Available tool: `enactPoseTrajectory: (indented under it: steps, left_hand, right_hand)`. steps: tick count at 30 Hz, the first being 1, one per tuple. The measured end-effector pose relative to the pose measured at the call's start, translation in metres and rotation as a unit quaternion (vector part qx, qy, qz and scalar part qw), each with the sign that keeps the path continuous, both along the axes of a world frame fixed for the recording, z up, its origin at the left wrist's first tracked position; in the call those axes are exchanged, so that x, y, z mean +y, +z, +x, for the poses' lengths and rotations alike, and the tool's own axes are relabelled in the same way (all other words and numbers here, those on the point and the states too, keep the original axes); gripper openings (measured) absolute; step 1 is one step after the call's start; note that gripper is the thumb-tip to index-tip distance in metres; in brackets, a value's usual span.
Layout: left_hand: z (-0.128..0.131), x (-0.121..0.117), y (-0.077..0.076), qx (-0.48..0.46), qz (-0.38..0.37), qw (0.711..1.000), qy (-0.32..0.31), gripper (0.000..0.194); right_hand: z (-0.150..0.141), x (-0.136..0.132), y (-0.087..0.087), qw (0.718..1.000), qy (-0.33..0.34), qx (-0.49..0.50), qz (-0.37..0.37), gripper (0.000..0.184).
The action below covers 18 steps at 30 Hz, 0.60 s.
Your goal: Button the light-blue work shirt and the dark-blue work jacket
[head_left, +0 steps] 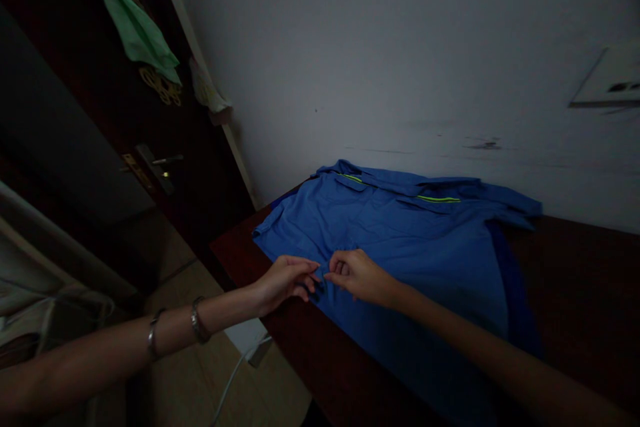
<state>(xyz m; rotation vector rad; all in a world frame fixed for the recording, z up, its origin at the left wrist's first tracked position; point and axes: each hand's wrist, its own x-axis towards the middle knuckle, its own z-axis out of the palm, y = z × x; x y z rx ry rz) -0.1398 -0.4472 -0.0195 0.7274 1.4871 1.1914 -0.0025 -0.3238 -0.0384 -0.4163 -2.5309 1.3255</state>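
A blue shirt (420, 247) with neon yellow piping above its chest pockets lies spread out on the dark red-brown table (310, 340). My left hand (287, 282) is over the shirt's near left edge, its thumb and index finger pinched together on the cloth, the other fingers loosely bent. Just to its right, my right hand (361, 275) has its fingers curled and pinches the same front part of the shirt. A small fold of cloth shows between the two hands. Whatever small detail lies under the fingertips is hard to make out in the dim light.
A white wall (400, 67) stands behind the table, with a socket plate (613, 77) at right. At left is a dark door (200, 147) with a metal handle (167, 160) and a hanging green cloth (137, 30). A white cable (233, 380) runs over the tiled floor.
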Motion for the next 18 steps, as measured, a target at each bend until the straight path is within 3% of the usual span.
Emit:
enactPoseTrajectory:
  steps: [9,18]
  left_hand:
    - [0.002,0.000,-0.004,0.046,-0.021,0.999,-0.016,0.034]
    - [0.007,0.008,-0.012,0.057,-0.004,0.998,-0.005,0.032]
  right_hand:
    - [-0.001,-0.002,0.001,0.991,0.009,-0.045,-0.127,0.016]
    - [0.001,0.002,-0.003,0.992,0.018,-0.053,-0.117,0.021]
